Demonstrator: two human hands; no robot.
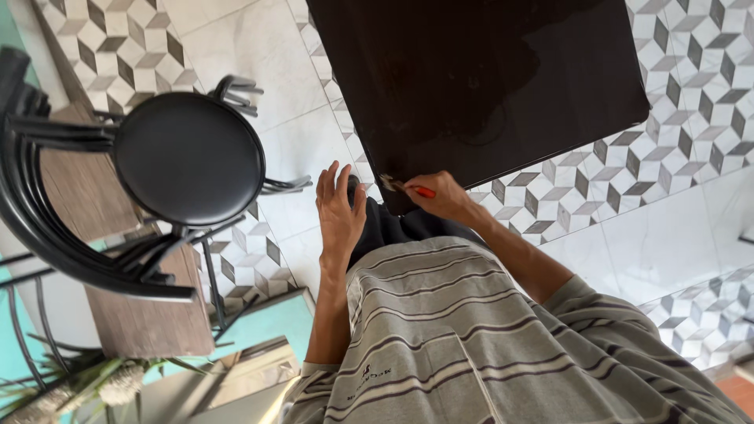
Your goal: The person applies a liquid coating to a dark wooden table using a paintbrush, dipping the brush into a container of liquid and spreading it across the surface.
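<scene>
Right hand (446, 196) is pinched shut around a small tool with an orange-red handle (425, 191), its pale tip (390, 184) pressed right at the near corner of the dark bench (487, 78). Looks like a small brush or scraper, can't tell which from here. Left hand (339, 212) hangs beside it, fingers spread wide and holding nothing, just off the bench corner, palm toward the person's dark trousers (393, 228).

Judging by the pose, the step in hand is working that corner edge w/ the tool tip. To do it well, imo: keep the tip flat against the edge, short controlled strokes, light pressure so the dark top doesn't get marked. The free hand would be better braced on the bench rim near the corner, to steady the top and guide the stroke. Grip is close to the tip end, which should give good control.

Risk as I read it: the tip slipping off the corner toward the leg, since the body stands tight against the bench.

Round black stool-style chair (188, 157) sits well apart to the left, over the patterned tile floor (691, 86). Striped grey shirt (471, 338) fills the lower view.
</scene>
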